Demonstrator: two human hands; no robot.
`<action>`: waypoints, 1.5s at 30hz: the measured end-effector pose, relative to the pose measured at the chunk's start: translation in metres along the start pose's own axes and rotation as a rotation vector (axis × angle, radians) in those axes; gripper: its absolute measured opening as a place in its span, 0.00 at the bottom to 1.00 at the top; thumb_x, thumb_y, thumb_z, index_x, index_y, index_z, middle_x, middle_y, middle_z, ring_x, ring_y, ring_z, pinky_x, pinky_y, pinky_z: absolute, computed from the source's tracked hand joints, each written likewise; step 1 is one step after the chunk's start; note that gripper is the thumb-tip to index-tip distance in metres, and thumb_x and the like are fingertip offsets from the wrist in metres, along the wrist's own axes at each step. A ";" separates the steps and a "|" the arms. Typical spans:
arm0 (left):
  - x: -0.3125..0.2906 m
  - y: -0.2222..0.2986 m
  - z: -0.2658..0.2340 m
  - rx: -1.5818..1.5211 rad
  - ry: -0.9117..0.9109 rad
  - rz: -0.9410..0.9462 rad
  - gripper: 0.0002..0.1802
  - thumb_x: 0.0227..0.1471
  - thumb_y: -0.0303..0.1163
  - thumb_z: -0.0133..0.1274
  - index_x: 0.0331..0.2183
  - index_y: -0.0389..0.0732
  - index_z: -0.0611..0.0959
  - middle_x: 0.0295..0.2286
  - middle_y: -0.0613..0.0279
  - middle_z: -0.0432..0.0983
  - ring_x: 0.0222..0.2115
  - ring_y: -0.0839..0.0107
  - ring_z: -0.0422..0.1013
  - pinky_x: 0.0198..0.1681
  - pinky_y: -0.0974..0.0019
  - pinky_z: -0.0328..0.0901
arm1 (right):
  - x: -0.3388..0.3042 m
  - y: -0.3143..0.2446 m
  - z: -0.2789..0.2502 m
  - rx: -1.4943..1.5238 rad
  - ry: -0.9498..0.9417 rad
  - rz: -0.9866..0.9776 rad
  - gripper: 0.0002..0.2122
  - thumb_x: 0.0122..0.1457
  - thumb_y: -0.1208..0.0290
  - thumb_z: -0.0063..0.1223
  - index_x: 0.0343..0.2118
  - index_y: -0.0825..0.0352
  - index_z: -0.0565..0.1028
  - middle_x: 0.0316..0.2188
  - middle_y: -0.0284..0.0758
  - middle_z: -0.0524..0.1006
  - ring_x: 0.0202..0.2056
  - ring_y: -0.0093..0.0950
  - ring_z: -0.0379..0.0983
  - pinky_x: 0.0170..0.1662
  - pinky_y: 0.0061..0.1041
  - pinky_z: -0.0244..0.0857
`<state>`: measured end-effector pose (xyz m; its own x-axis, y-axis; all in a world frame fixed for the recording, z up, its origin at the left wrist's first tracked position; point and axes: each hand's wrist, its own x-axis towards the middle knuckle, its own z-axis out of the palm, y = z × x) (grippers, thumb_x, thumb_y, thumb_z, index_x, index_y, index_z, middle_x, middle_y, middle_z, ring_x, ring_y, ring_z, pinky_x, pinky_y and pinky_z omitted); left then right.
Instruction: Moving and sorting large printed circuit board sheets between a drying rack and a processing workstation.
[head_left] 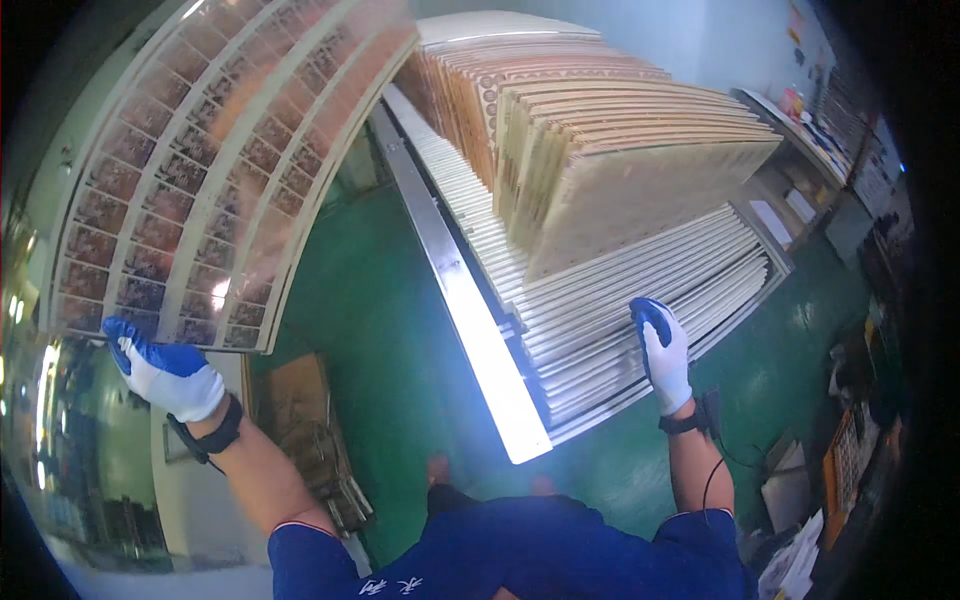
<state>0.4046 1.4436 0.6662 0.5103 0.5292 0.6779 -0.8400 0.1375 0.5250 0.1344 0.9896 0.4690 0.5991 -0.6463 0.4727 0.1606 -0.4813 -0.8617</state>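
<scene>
A large flat panel (180,210) stands tilted at the left, patterned with rows of reddish-brown rectangles like a circuit board panel; a light glares off its lower part. At its bottom edge, my left hand (170,372), in a white glove with blue fingertips, is closed on it near the lower-left corner. My right hand (664,355), gloved the same way, hovers above the near right side of a slotted rack (620,320) with fingers loosely curved and nothing in them. Behind it, several pale and copper-coloured panels (650,190) stand upright in the rack's slots.
A bright metal rail (465,310) runs along the rack's left side. Brown flat boards (300,420) lean low at the left over the green floor (390,400). A bench (800,140) with small items stands at the back right, and papers (795,560) lie at the lower right.
</scene>
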 end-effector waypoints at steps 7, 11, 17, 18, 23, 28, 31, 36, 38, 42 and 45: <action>0.070 -0.109 0.045 -0.148 -0.213 -0.182 0.23 0.64 0.44 0.38 0.43 0.31 0.75 0.39 0.53 0.74 0.39 0.66 0.70 0.46 0.63 0.64 | -0.023 -0.005 0.062 0.222 0.239 0.235 0.13 0.60 0.74 0.45 0.45 0.75 0.73 0.42 0.38 0.76 0.44 0.26 0.72 0.51 0.24 0.63; 0.094 -0.159 0.077 -0.114 -0.256 -0.058 0.20 0.62 0.39 0.43 0.42 0.30 0.75 0.40 0.56 0.74 0.40 0.67 0.69 0.47 0.63 0.64 | -0.030 -0.021 0.090 -0.045 0.245 0.198 0.14 0.59 0.74 0.45 0.45 0.75 0.73 0.42 0.39 0.77 0.44 0.27 0.72 0.52 0.24 0.62; 0.098 -0.195 0.161 -0.126 -0.180 0.006 0.17 0.62 0.36 0.44 0.34 0.30 0.78 0.30 0.59 0.75 0.30 0.70 0.68 0.38 0.66 0.64 | -0.029 -0.023 0.106 -0.148 0.222 0.247 0.14 0.57 0.77 0.44 0.45 0.75 0.73 0.42 0.38 0.76 0.44 0.27 0.71 0.51 0.24 0.62; 0.095 -0.202 0.175 -0.032 -0.140 -0.025 0.19 0.61 0.38 0.46 0.31 0.30 0.79 0.26 0.61 0.74 0.26 0.71 0.65 0.34 0.65 0.62 | -0.031 -0.019 0.103 -0.155 0.219 0.253 0.14 0.57 0.77 0.44 0.45 0.75 0.73 0.42 0.38 0.76 0.44 0.27 0.71 0.51 0.24 0.62; 0.109 -0.249 0.231 -0.247 -0.117 -0.099 0.20 0.58 0.41 0.50 0.30 0.30 0.80 0.22 0.65 0.70 0.25 0.74 0.61 0.30 0.67 0.60 | -0.015 -0.024 0.109 -0.029 0.274 0.323 0.13 0.58 0.75 0.44 0.44 0.75 0.73 0.41 0.37 0.77 0.43 0.26 0.72 0.49 0.23 0.63; 0.100 -0.290 0.290 -0.368 -0.098 -0.243 0.17 0.57 0.38 0.52 0.29 0.31 0.80 0.22 0.68 0.69 0.24 0.76 0.61 0.29 0.69 0.59 | -0.013 -0.021 0.106 -0.165 0.241 0.369 0.14 0.58 0.74 0.45 0.44 0.75 0.73 0.40 0.38 0.77 0.43 0.26 0.72 0.49 0.23 0.63; 0.104 -0.336 0.325 -0.393 -0.106 -0.286 0.12 0.56 0.35 0.53 0.28 0.34 0.79 0.21 0.72 0.67 0.20 0.79 0.59 0.24 0.71 0.56 | 0.003 -0.035 0.122 -0.196 0.281 0.470 0.14 0.57 0.74 0.45 0.44 0.75 0.74 0.40 0.37 0.77 0.41 0.26 0.72 0.49 0.23 0.63; 0.102 -0.392 0.395 -0.502 -0.132 -0.342 0.13 0.56 0.36 0.54 0.22 0.41 0.77 0.15 0.79 0.59 0.14 0.85 0.50 0.17 0.74 0.43 | 0.015 -0.044 0.133 -0.214 0.290 0.543 0.15 0.58 0.75 0.45 0.46 0.77 0.72 0.40 0.38 0.77 0.42 0.26 0.73 0.49 0.22 0.63; 0.094 -0.411 0.421 -0.594 -0.151 -0.370 0.13 0.56 0.36 0.54 0.22 0.41 0.78 0.15 0.78 0.59 0.14 0.85 0.51 0.17 0.74 0.43 | 0.009 -0.036 0.139 -0.268 0.386 0.596 0.14 0.59 0.75 0.44 0.46 0.77 0.72 0.41 0.37 0.77 0.43 0.24 0.72 0.50 0.22 0.62; 0.089 -0.422 0.444 -0.598 -0.221 -0.581 0.13 0.56 0.36 0.55 0.23 0.40 0.78 0.16 0.78 0.61 0.15 0.85 0.52 0.18 0.74 0.45 | 0.011 -0.028 0.154 -0.205 0.555 0.582 0.14 0.60 0.76 0.44 0.47 0.77 0.71 0.43 0.37 0.76 0.44 0.26 0.72 0.51 0.24 0.62; 0.092 -0.452 0.462 -0.668 -0.201 -0.516 0.11 0.55 0.35 0.55 0.26 0.37 0.80 0.21 0.74 0.68 0.19 0.84 0.58 0.22 0.76 0.51 | 0.013 -0.027 0.166 -0.298 0.570 0.589 0.14 0.60 0.76 0.45 0.47 0.77 0.71 0.43 0.37 0.76 0.44 0.26 0.71 0.52 0.24 0.61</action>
<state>0.9162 1.0433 0.7287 0.8274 0.1152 0.5496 -0.3943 0.8161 0.4225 0.2686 1.0925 0.4677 0.0231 -0.9983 0.0539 -0.3115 -0.0584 -0.9485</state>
